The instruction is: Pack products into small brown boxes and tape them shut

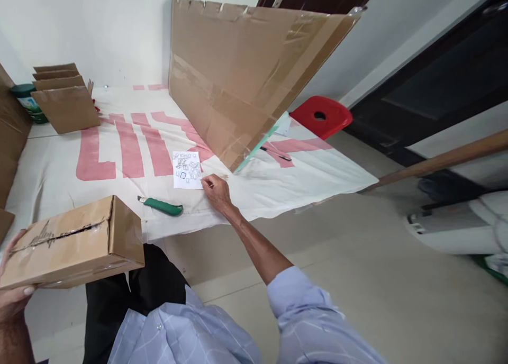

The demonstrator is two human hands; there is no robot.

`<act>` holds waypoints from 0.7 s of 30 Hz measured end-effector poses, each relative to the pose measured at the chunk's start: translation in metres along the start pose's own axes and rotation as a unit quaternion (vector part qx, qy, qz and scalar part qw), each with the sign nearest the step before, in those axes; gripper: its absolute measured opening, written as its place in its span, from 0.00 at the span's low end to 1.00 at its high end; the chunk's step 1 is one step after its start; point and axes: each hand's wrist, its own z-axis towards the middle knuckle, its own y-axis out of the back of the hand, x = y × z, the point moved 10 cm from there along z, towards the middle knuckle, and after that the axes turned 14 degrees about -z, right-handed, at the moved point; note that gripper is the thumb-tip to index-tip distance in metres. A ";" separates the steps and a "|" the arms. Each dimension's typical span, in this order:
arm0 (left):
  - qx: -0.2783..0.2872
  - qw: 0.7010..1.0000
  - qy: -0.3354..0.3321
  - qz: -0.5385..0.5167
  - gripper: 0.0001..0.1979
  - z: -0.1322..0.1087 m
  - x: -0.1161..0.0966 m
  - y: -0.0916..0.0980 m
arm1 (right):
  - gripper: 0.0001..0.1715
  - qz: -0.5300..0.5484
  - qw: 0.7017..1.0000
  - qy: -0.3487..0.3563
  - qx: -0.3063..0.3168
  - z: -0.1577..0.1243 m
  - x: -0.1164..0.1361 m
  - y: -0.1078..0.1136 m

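My left hand (pixel 15 299) grips the left end of a closed cardboard box (pixel 65 266), fingers on top and thumb below. The box is tilted in front of the table edge, with black scribbled marks and tape along its top seam. With closed fingers, my right hand (pixel 217 192) pinches the right edge of a small white paper (pixel 187 182) covered in little drawn shapes. The paper lies on the cloth-covered table (pixel 238 200). Between the box and my right hand rests a green utility knife (pixel 162 206), its blade end pointing left.
A large cardboard sheet (pixel 246 67) stands upright on the table at the back. Folded cardboard pieces (pixel 67 107) and a green tub (pixel 29 103) are at the far left. A black pen (pixel 275 153) lies right of the sheet. Beyond is a red plastic stool (pixel 323 118).
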 end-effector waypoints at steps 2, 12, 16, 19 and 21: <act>-0.010 1.000 0.004 0.001 0.54 -0.002 -0.003 -0.002 | 0.10 -0.045 0.999 0.022 0.010 0.006 0.001 -0.008; 0.024 0.999 -0.009 0.028 0.53 -0.002 -0.003 -0.004 | 0.16 -0.189 0.972 0.115 0.078 0.014 0.022 -0.039; 0.039 0.999 -0.020 0.032 0.54 -0.001 -0.003 -0.004 | 0.16 -0.208 0.966 0.126 0.089 0.009 0.025 -0.043; 0.039 0.999 -0.016 0.034 0.55 0.000 0.000 -0.003 | 0.12 -0.182 0.972 0.123 0.087 0.006 0.024 -0.041; 0.040 0.999 -0.015 0.029 0.55 0.001 0.001 -0.001 | 0.11 -0.148 0.980 0.112 0.076 0.007 0.020 -0.036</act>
